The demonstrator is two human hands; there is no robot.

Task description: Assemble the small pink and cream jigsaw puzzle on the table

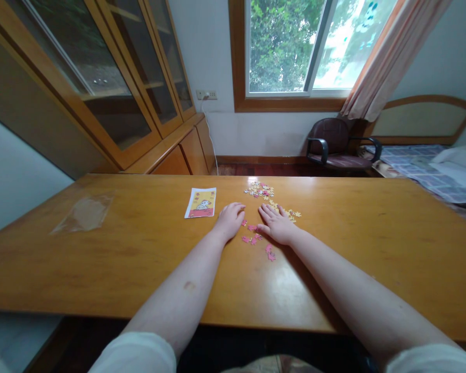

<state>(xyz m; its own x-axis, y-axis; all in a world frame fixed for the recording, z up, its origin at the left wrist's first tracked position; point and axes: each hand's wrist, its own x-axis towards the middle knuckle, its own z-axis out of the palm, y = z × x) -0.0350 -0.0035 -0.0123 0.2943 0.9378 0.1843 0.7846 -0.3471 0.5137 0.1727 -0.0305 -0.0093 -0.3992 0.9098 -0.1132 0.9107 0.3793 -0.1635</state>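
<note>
Small jigsaw puzzle pieces lie on the wooden table in front of me. My right hand (pixel 276 224) rests flat with its fingers spread, its fingertips beside the yellow puzzle pieces (pixel 292 214). To its left, my left hand (pixel 230 220) lies on the tabletop, fingers loosely bent and apart from the thumb, beside the pink puzzle pieces (pixel 252 239). Whether a piece is under either palm is hidden. A mixed pile of puzzle pieces (pixel 261 189) sits beyond both hands. Left of my left hand is a picture card (pixel 201 202) with a white animal on yellow and pink.
The wooden table (pixel 147 259) spans the width of the view. A clear plastic bag (pixel 86 213) lies at its left. Behind stand a glass-door cabinet (pixel 140 98), an office chair (pixel 334 145) and a bed (pixel 423 160). A window (pixel 283 52) is at the back.
</note>
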